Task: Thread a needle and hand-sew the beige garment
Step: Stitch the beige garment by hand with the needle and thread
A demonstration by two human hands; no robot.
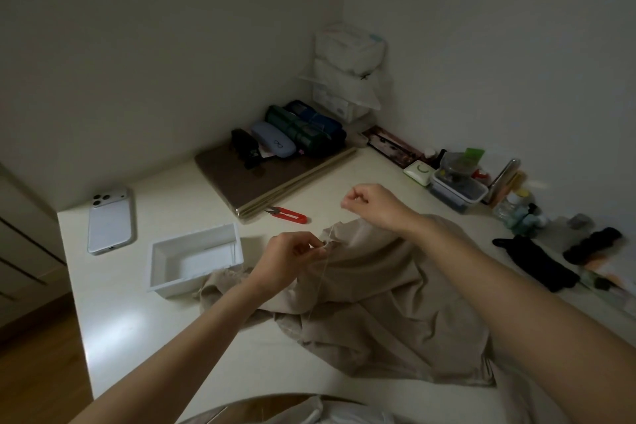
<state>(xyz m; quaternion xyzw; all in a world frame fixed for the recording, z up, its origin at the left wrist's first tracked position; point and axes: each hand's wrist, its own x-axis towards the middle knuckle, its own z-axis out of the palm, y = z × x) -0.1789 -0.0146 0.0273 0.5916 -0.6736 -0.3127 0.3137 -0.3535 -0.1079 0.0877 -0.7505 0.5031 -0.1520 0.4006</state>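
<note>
Stitching step in hand. Beige garment (378, 303) lay heaped on the surface (137, 320). Left hand (292, 258) pinched its raised edge. Right hand (370, 203) pinched the thread (321, 272), held taut above (needle too small to see). Next move likely needs re-entry close beside the pinch.

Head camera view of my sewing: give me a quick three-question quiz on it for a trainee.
1. True or false: the red snips lie on the beige garment.
2. The white tray sits: A) left of the garment, B) on the phone, C) on the garment.
3. Which hand pinches the thread raised above the garment?
Key: 1 false, they lie on the table. 2 A. 3 the right hand; the left hand holds the garment.
</note>
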